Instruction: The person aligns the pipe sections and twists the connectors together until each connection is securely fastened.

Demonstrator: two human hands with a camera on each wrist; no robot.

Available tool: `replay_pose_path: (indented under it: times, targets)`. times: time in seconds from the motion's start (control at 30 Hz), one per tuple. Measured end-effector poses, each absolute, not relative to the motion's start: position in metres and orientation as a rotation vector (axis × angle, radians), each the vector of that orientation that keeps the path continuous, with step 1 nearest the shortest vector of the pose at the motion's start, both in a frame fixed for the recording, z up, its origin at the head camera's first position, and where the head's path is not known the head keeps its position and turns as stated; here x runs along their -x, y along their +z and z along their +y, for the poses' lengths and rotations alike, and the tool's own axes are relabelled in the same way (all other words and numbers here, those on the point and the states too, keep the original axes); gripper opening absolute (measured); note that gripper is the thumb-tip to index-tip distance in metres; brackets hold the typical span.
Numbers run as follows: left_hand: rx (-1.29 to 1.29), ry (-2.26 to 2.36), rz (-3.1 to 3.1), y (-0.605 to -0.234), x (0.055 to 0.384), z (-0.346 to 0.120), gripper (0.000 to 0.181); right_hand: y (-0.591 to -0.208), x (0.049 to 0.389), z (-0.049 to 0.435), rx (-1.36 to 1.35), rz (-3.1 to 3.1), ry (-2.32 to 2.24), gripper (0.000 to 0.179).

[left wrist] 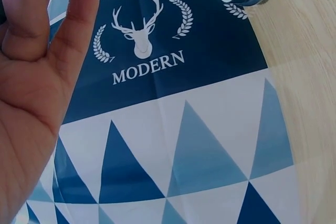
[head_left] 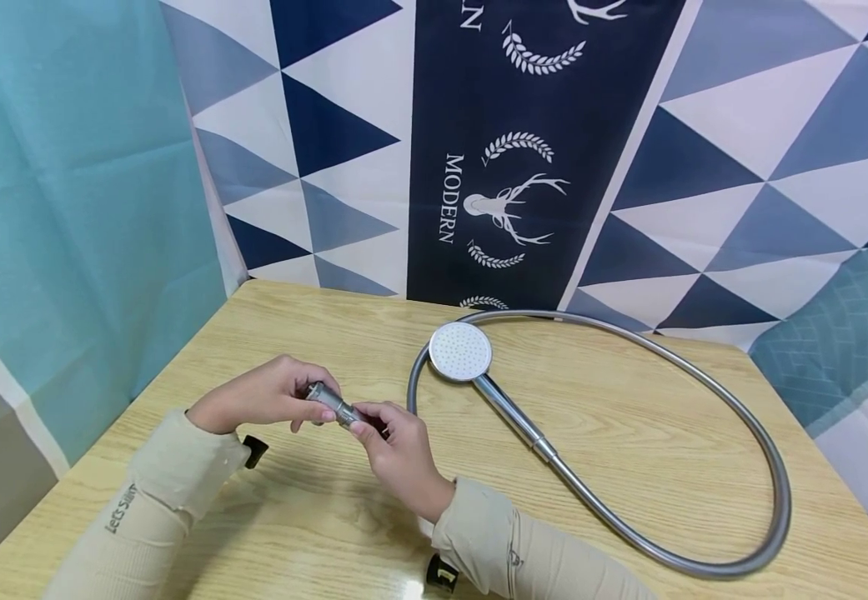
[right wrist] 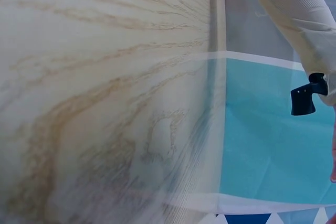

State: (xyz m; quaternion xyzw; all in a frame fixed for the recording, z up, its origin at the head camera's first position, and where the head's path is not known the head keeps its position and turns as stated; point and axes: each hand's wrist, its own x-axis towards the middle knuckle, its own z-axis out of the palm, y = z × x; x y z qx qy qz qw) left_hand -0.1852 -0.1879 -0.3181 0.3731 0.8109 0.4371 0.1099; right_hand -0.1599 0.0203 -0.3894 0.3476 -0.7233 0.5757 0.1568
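Observation:
My left hand point(head_left: 267, 395) pinches one end of a short grey metal cylindrical fitting point(head_left: 334, 402) between thumb and fingers, above the left part of the table. The thumb and fingers of my right hand point(head_left: 405, 457) grip its other end, which they partly cover. A silver shower head point(head_left: 460, 352) lies on the table to the right of both hands, its white spray face up. From its handle point(head_left: 510, 407) a grey metal hose point(head_left: 777, 467) loops around and runs back behind the right hand. Whether the hose joins the fitting is hidden.
The wood-grain table point(head_left: 629, 450) meets a patterned cloth point(head_left: 351, 150) hung at the back. A teal cloth point(head_left: 81, 208) hangs on the left. A black wrist mount point(head_left: 255, 451) sits by the left cuff, another point(head_left: 442, 573) below the right.

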Motion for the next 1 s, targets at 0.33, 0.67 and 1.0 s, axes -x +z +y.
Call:
replay_pose_path:
  times: [0.33, 0.67, 1.0]
  targets:
    - [-1.132, 1.3, 2.362, -0.321, 0.185, -0.191, 0.008, -0.385, 0.16, 0.021, -0.977, -2.169, 1.659, 0.017]
    - [-1.13, 1.292, 2.352, -0.325, 0.187, -0.192, 0.01, -0.394, 0.155, 0.018, -0.87, -2.155, 1.729, 0.034]
    - [-1.084, 1.273, 2.379, -0.323, 0.186, -0.191, 0.011, -0.401, 0.155, 0.012, -0.944, -1.829, 1.639, 0.026]
